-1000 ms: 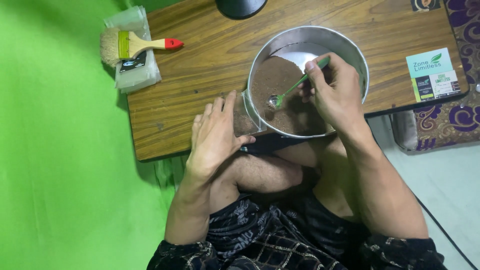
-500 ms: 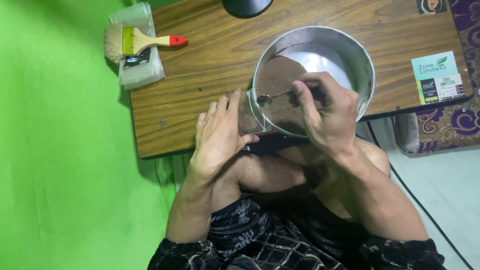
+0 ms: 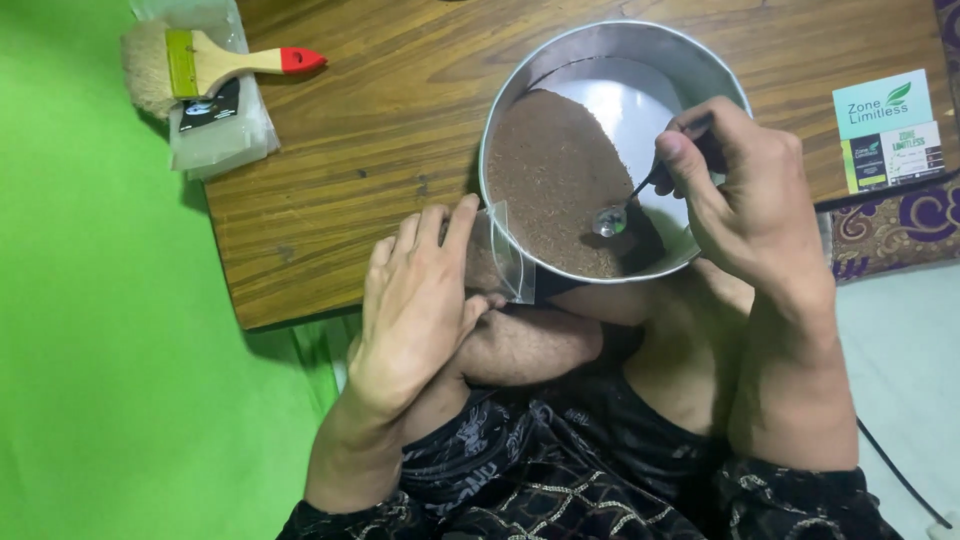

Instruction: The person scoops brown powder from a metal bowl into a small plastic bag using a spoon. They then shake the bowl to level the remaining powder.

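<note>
The left hand [image 3: 415, 310] pinches a small clear bag [image 3: 497, 262] at the table's [image 3: 380, 130] near edge. At three o'clock from it, the right hand [image 3: 745, 190] grips a spoon [image 3: 615, 215] inside the round metal pan [image 3: 540, 80] of brown powder [image 3: 550, 180]. Farther off, at ten o'clock, a paintbrush [image 3: 215, 65] lies on clear packets [image 3: 220, 140]. At two o'clock sits a green and white card [image 3: 885, 125].

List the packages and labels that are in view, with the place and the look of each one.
Card: right edge of the table, rectangular, teal top, white and dark lower part.
Clear bag: at the table's front edge beside the pan, held by the left hand, small, transparent.
Plastic packet: far left corner, under the brush, clear with a dark label.
</note>
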